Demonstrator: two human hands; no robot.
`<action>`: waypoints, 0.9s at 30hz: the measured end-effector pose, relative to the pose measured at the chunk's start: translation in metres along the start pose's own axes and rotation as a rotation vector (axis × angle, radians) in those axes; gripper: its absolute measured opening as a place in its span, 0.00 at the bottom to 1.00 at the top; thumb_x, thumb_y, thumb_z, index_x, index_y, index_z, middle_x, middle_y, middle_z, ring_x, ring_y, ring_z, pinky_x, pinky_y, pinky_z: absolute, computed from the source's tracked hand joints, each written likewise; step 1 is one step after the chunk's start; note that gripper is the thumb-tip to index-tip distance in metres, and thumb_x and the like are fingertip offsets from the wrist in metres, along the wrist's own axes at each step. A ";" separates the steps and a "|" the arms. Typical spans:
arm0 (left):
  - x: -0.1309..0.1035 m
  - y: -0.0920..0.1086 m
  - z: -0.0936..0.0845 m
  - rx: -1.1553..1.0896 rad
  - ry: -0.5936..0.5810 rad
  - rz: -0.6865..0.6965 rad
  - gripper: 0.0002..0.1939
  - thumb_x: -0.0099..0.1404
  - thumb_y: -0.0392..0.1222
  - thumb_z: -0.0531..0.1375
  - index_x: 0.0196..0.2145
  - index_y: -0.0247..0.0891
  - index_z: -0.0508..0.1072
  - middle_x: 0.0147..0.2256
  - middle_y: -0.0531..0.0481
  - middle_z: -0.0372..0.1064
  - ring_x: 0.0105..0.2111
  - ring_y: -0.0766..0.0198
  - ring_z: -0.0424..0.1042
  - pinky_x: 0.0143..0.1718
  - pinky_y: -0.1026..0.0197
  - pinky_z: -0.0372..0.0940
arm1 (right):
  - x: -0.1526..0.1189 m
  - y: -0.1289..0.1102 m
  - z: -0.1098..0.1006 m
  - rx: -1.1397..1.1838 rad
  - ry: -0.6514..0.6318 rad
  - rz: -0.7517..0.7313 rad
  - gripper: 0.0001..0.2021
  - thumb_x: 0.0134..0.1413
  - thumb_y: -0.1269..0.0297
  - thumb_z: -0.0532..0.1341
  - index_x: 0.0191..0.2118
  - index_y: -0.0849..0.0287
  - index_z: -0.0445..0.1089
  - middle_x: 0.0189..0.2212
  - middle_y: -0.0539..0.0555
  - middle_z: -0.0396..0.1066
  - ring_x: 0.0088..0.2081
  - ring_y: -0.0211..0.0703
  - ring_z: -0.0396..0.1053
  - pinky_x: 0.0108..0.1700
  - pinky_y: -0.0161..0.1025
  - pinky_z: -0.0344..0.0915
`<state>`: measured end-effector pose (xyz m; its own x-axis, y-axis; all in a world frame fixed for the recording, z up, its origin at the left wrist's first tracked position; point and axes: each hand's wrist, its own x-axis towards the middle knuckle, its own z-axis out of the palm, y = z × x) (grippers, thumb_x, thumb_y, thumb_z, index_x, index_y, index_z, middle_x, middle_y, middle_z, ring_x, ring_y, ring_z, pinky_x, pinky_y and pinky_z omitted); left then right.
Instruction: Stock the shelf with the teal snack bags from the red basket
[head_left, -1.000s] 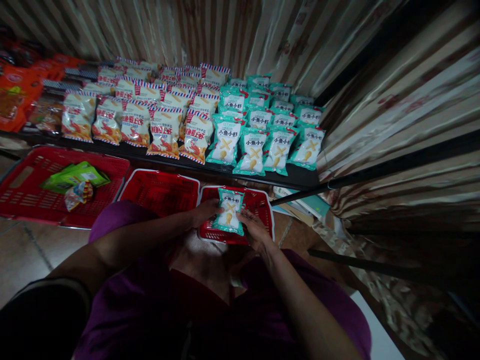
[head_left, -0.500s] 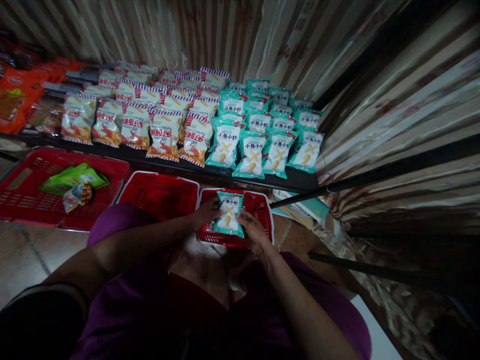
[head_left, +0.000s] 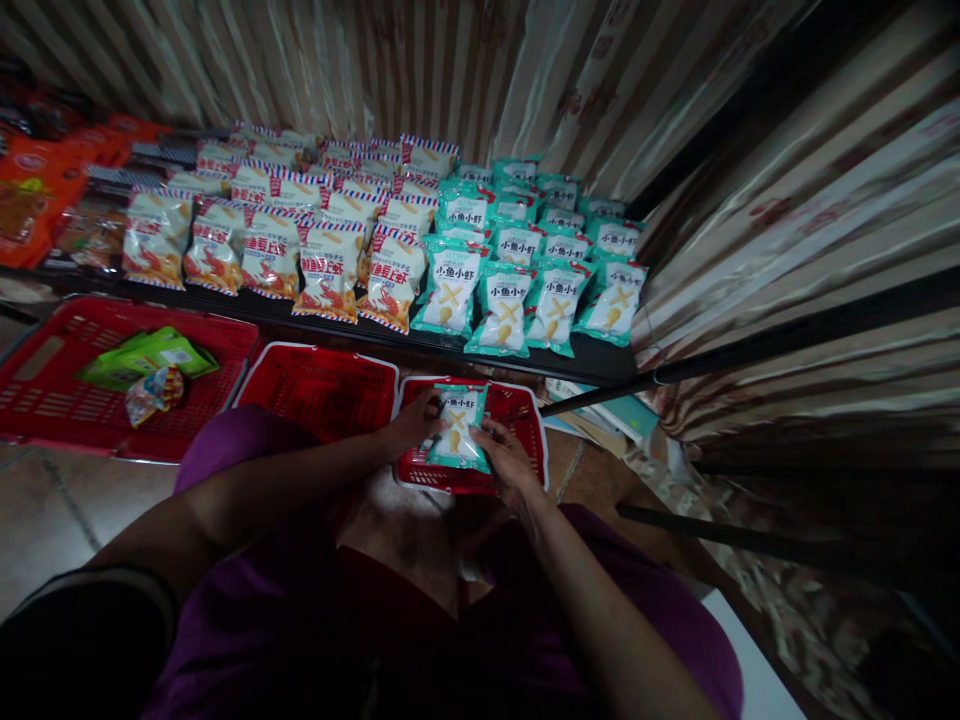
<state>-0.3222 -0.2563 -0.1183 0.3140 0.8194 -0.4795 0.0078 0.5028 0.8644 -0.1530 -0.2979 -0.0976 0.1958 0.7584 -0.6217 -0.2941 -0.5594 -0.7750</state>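
Between my two hands is a white and teal snack bag [head_left: 459,425], its printed front facing up. My left hand [head_left: 417,422] grips its left edge with curled fingers. At the right edge, my right hand [head_left: 504,452] pinches the bag between thumb and fingers. Both hands hold it above the right-hand red basket [head_left: 531,440]; how far above the basket's floor I cannot tell. Matching teal snack bags [head_left: 556,300] stand in rows at the right end of the black shelf [head_left: 315,325] beyond.
White and orange snack bags [head_left: 330,270] fill the shelf's middle, with orange packets [head_left: 34,190] at the far left. A second red basket [head_left: 322,385] and a larger red basket [head_left: 45,390] holding green packets [head_left: 161,352] stand leftward. A black pole [head_left: 750,345] slants across the right.
Almost nothing differs. The fingers of my left hand shift slightly at the bag's left edge, and the bag moves a touch in my hands.
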 end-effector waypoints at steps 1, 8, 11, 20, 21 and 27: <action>0.001 -0.001 0.000 0.001 -0.004 0.000 0.32 0.52 0.34 0.63 0.54 0.42 0.59 0.38 0.50 0.64 0.32 0.68 0.68 0.31 0.65 0.65 | 0.000 0.000 0.000 -0.007 0.001 -0.004 0.25 0.25 0.60 0.73 0.37 0.55 0.69 0.27 0.48 0.75 0.28 0.44 0.74 0.32 0.40 0.70; 0.005 -0.007 -0.002 -0.010 0.005 0.039 0.32 0.50 0.33 0.64 0.53 0.41 0.61 0.36 0.50 0.65 0.32 0.66 0.68 0.31 0.64 0.66 | -0.001 -0.003 0.000 -0.057 -0.012 -0.014 0.25 0.26 0.58 0.72 0.38 0.54 0.69 0.29 0.48 0.75 0.28 0.44 0.73 0.30 0.40 0.70; 0.007 -0.009 -0.002 -0.015 0.021 0.044 0.32 0.50 0.32 0.63 0.53 0.41 0.62 0.36 0.51 0.64 0.31 0.68 0.68 0.29 0.65 0.65 | -0.002 -0.004 0.002 -0.072 -0.019 -0.021 0.25 0.27 0.59 0.72 0.38 0.54 0.68 0.28 0.47 0.74 0.27 0.43 0.73 0.30 0.39 0.70; 0.010 -0.010 -0.005 0.014 0.039 0.092 0.30 0.49 0.29 0.62 0.51 0.40 0.66 0.32 0.55 0.62 0.31 0.69 0.66 0.31 0.66 0.65 | -0.008 -0.007 0.006 -0.089 -0.028 -0.073 0.27 0.29 0.58 0.72 0.41 0.55 0.67 0.31 0.48 0.75 0.29 0.43 0.73 0.30 0.38 0.70; 0.010 -0.010 -0.005 0.012 0.031 0.096 0.30 0.50 0.29 0.62 0.51 0.39 0.65 0.32 0.55 0.62 0.31 0.69 0.66 0.31 0.66 0.65 | -0.008 -0.007 0.007 -0.084 -0.030 -0.072 0.27 0.28 0.58 0.72 0.41 0.55 0.67 0.31 0.48 0.75 0.29 0.43 0.73 0.31 0.39 0.71; 0.009 -0.008 -0.004 0.015 0.045 0.084 0.29 0.49 0.29 0.62 0.51 0.39 0.65 0.31 0.55 0.61 0.29 0.70 0.65 0.28 0.67 0.65 | -0.009 -0.008 0.008 -0.076 -0.019 -0.079 0.27 0.28 0.57 0.72 0.40 0.55 0.67 0.30 0.48 0.74 0.29 0.42 0.73 0.31 0.38 0.70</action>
<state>-0.3231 -0.2520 -0.1304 0.2709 0.8704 -0.4111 -0.0022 0.4276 0.9040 -0.1603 -0.2977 -0.0850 0.1975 0.8067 -0.5569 -0.2062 -0.5212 -0.8281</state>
